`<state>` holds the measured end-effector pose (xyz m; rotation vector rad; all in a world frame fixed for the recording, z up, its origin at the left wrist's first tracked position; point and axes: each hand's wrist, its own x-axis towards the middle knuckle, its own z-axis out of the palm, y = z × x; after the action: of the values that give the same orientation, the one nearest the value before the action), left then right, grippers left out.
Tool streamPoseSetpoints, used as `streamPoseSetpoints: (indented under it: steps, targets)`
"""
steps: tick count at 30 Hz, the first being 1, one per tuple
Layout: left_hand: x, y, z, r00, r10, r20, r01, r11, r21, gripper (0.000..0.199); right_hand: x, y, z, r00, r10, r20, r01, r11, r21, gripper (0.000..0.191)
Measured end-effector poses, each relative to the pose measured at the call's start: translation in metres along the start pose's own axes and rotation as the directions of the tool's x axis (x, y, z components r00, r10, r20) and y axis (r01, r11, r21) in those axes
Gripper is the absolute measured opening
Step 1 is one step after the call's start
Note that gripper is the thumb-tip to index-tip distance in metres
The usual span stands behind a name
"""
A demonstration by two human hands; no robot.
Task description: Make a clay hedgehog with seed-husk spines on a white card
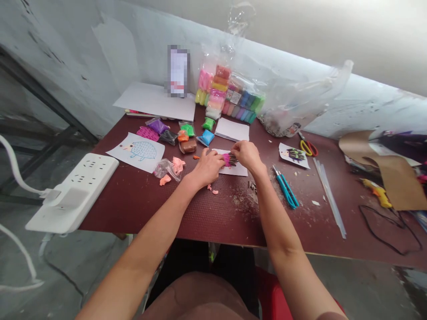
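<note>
A white card (238, 170) lies on the dark red table, with a pink clay shape (227, 159) on it that carries dark seed-like pieces (232, 161). My left hand (210, 167) rests at the card's left side, fingers spread, the fingertips beside the pink clay. Over the right end of the clay is my right hand (246, 153), its thumb and fingers pinched together; whatever is between them is too small to make out. Loose dark seed-like pieces (252, 186) lie near my right wrist. Small pink clay bits (215, 192) sit below my left hand.
Clay packets (188, 146) and a hedgehog drawing (142, 150) are at left, beside a power strip (75, 191). At right are a finished hedgehog card (294, 155), scissors (308, 147), teal-handled tools (287, 190), glue sticks (330, 198) and a glue gun (376, 192).
</note>
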<state>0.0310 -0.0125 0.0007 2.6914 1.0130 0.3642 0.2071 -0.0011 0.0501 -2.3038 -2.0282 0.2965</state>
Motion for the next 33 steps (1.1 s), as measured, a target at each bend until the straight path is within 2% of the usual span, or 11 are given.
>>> streamPoseSetpoints:
  steps: [6,20,27,33]
  targets:
    - [0.0,0.0,0.0,1.0,0.005,-0.002,-0.005,1.0,0.013,0.044,0.003,-0.004,0.002,0.999,-0.021,0.026,0.022,0.999,-0.029,0.025]
    - [0.001,0.0,0.0,1.0,0.01,0.006,-0.01,1.0,-0.009,0.044,0.002,-0.014,0.001,0.999,0.02,0.045,-0.018,0.999,-0.037,0.028]
    - [0.001,0.0,-0.001,1.0,0.009,0.017,-0.009,1.0,-0.002,0.044,0.006,-0.001,0.005,1.0,-0.013,0.006,0.013,0.999,0.031,0.026]
    - [0.0,0.0,0.0,1.0,0.011,0.001,-0.011,1.0,0.004,0.046,-0.012,0.024,-0.006,0.989,0.062,-0.131,-0.052,0.996,0.074,0.025]
